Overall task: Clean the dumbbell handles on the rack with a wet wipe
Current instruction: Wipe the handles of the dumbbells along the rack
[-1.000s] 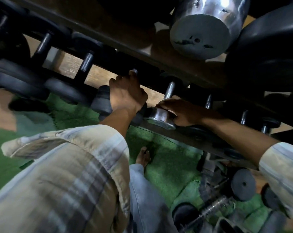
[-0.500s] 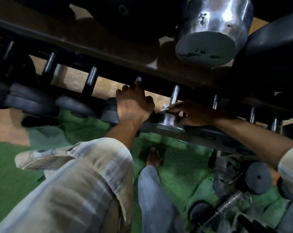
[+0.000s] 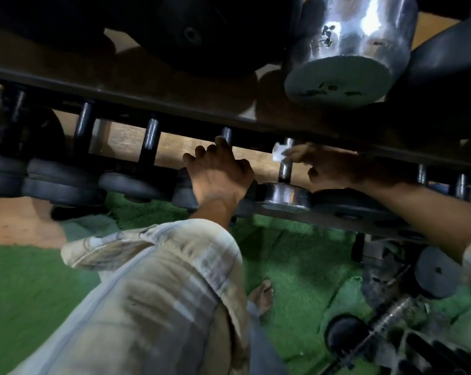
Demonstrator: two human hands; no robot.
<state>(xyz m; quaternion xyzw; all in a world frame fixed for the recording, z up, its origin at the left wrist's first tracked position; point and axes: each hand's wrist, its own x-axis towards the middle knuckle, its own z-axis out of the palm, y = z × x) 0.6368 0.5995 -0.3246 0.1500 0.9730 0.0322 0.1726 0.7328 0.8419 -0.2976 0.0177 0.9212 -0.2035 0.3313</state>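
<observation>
My right hand [image 3: 334, 166] pinches one wet wipe [image 3: 279, 155] against a chrome dumbbell handle [image 3: 285, 171]; my left hand [image 3: 218, 174] grips a neighbouring dumbbell [image 3: 184, 193]; no writing legible.

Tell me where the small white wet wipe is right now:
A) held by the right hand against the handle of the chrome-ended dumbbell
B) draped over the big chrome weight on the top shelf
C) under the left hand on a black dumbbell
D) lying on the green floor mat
A: the right hand pinches the small white wet wipe against the metal handle of the chrome-ended dumbbell.
</observation>
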